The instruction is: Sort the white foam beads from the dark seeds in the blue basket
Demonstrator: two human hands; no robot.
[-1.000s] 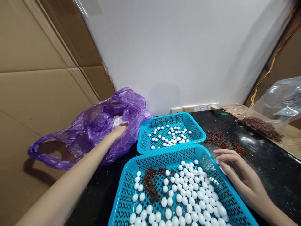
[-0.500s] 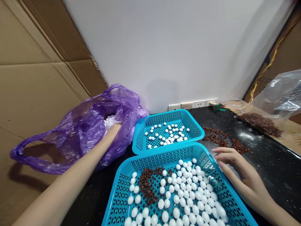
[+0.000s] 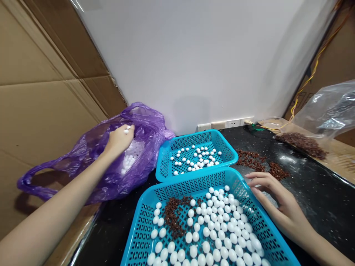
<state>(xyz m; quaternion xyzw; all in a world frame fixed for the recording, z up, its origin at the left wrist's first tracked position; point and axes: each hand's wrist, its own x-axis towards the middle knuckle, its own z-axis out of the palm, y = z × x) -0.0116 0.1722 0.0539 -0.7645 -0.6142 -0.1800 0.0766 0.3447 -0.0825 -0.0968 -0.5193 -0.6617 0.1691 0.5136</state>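
Sheets of cardboard (image 3: 41, 92) lean along the left side. In front of them a purple bag (image 3: 83, 159) slumps at the left end of the bench (image 3: 318, 199), its mouth gaping. The person's left hand (image 3: 119, 138) is up at the bag's mouth, clenched on a few white balls (image 3: 127, 129) that peek out at the fingertips. More of the same balls lie heaped in the bag (image 3: 129, 157) just below the hand.

To the right of the bag sit two blue baskets, one just behind the other. The far basket (image 3: 163, 162) has a thin scatter of small balls (image 3: 196, 159) on its floor. The near basket (image 3: 194, 183) is bigger in view and holds many balls (image 3: 222, 221), with a patch of brown bits (image 3: 173, 218) on its left side.

The right hand (image 3: 277, 207) lies released, fingers spread and grasping nothing, with its fingertips at the right rim of the near basket. Beyond it, loose brown bits (image 3: 257, 162) are strewn on the dark bench. Wall sockets (image 3: 224, 123) run along the foot of the white wall behind the far basket. At the far right a clear bag (image 3: 327, 114) lies over another pile of brown bits (image 3: 302, 144), and a yellow wire (image 3: 310, 77) climbs the corner above it.
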